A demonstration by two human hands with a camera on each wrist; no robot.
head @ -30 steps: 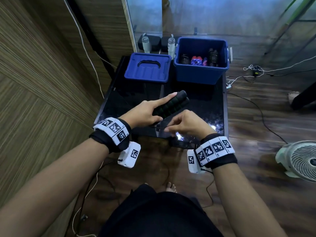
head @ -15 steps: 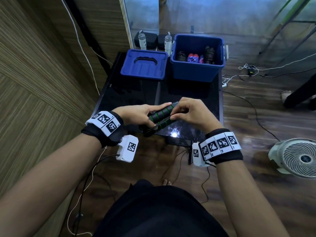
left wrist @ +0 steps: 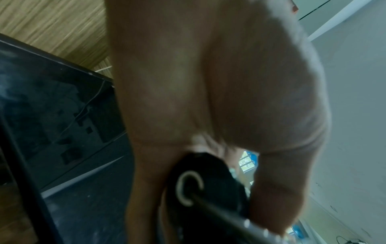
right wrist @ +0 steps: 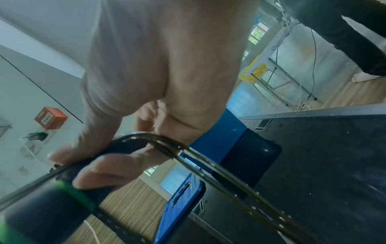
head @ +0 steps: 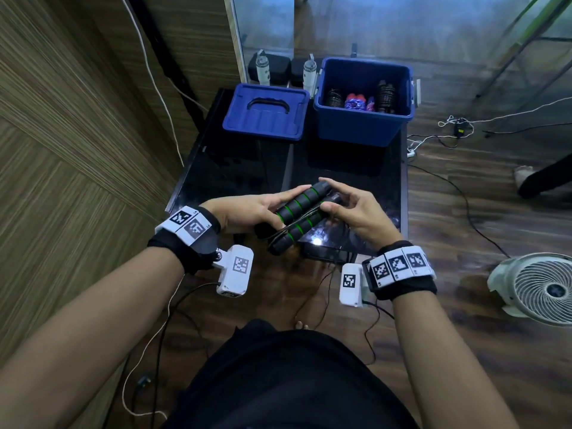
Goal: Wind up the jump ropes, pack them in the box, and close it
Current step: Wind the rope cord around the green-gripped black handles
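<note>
Two rope handles side by side between both hands.

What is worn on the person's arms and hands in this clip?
Both forearms are bare, with no sleeves. Each wrist carries a black band topped by white square tags printed with black code patterns. A white box with one such code hangs under each wrist, the left and the right, and thin dark cables trail down from them. The hands are bare: no gloves, and no rings visible.
</note>
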